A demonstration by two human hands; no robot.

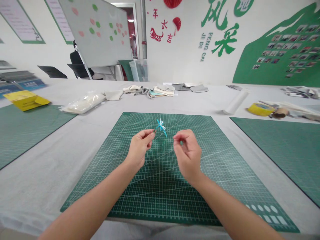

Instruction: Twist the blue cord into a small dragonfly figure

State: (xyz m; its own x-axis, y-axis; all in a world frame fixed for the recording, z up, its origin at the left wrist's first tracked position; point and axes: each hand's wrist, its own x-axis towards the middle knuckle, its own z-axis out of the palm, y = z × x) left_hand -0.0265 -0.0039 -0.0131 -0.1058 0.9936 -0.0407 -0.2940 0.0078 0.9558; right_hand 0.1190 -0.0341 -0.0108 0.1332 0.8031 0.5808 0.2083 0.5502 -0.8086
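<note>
- In the head view, the left hand (pixel 140 146) is narrow, its thumb and forefinger pinching the thin stem of a blue flower piece (pixel 161 125).
- The blue flower piece is held above the middle of the far half of a cutting mat (pixel 155 206), its slim, pointed petals spreading from the stem, with clusters of small white, bead-like dots.
- A fine, faint green strand (pixel 164 143) shows just below the petals; it is too thin to trace to either end.
- The right hand (pixel 188 156) is near the petals but apart from them, fingers curled and thumb tip drawn up to the forefinger in a rounded loop; I cannot tell whether anything thin is pinched there.
- The cutting mat is flat, dark green and matte, printed with a fine pale grid, slanting lines and, at its near right corner, white ovals and rectangles.
- Under it lies a pale, softly wrinkled table covering (pixel 100 128).
- To the left, a folded yellow carton (pixel 26 100) rests partly on another green mat (pixel 32 130), near a glossy, crumpled plastic bag (pixel 83 102).
- Beyond lie limp, cream and grey fabric pieces (pixel 163 90); rightward, a yellow roll (pixel 260 109) sits beside a brown tube (pixel 280 113).
</note>
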